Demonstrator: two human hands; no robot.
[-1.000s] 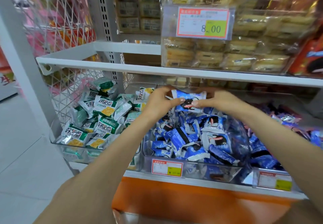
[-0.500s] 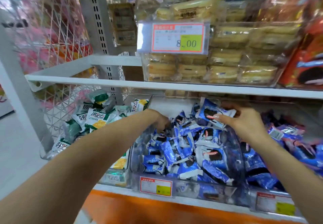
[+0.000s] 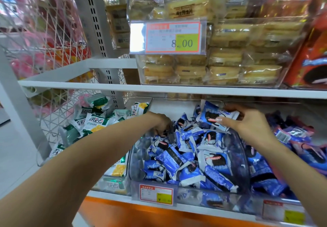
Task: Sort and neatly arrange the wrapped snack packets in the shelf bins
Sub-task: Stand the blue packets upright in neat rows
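Note:
A clear middle bin [image 3: 136,156] on the lower shelf is heaped with several blue-and-white snack packets [image 3: 191,156]. My right hand [image 3: 247,122] pinches one blue packet [image 3: 212,117] above the back of that heap. My left hand [image 3: 161,123] reaches down into the bin's back left corner, fingers curled among the packets; what they hold is hidden. The bin to the left [image 3: 113,182] holds green-and-white packets [image 3: 93,122].
A third bin at the right holds blue and purple packets [image 3: 292,147]. The white upper shelf [image 3: 159,89] hangs close above my hands, carrying a clear box of yellow cakes [image 3: 223,62] with an 8.00 price tag. Wire mesh closes the left end.
My hands have parted: the left let go of the blue packet and dropped into the bin's back left corner, while the right kept the packet and moved right. The view shifted downward.

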